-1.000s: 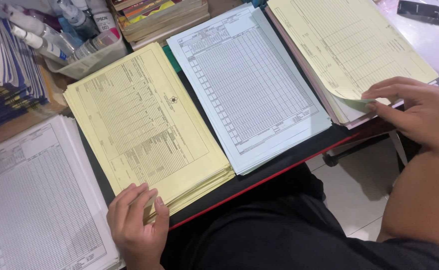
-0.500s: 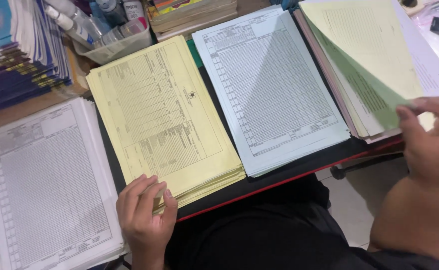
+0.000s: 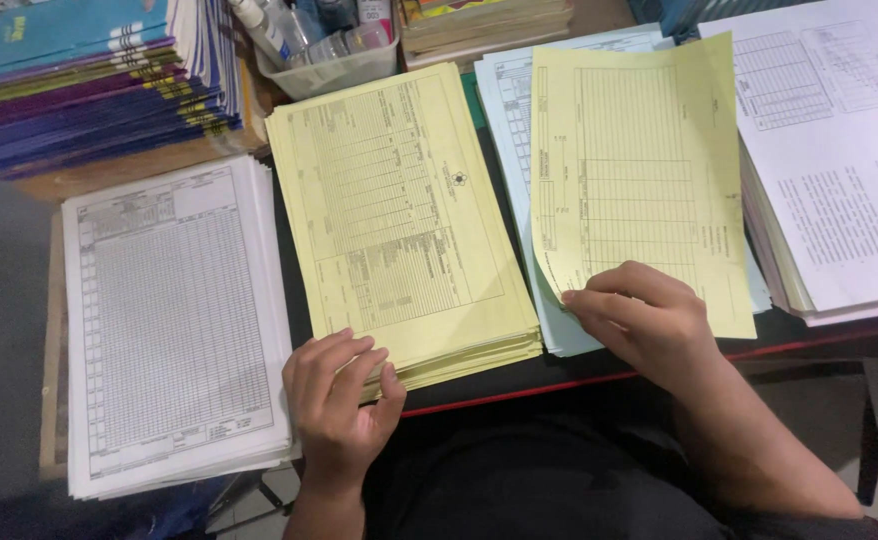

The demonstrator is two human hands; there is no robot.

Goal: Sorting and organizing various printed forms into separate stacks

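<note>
My right hand [image 3: 649, 318] pinches the bottom edge of a single yellow printed sheet [image 3: 639, 170], which lies over a pale blue stack of forms [image 3: 509, 110]. My left hand [image 3: 344, 405] rests with fingers curled on the near corner of a thick yellow stack of forms [image 3: 399, 210], gripping nothing. A white stack of ruled forms [image 3: 174, 320] lies to the left of it, a white stack of printed pages [image 3: 839, 150] to the far right.
A pile of blue and purple booklets [image 3: 89, 80] sits at the back left. Behind the yellow stack stands a clear tub with bottles [image 3: 329, 50], and a stack of books [image 3: 484, 25] beside it. The dark desk edge [image 3: 579, 375] with a red trim runs near me.
My right hand has carried the yellow sheet from the far right stack leftward and laid it over the pale blue stack. The left hand stays on the yellow stack's corner.
</note>
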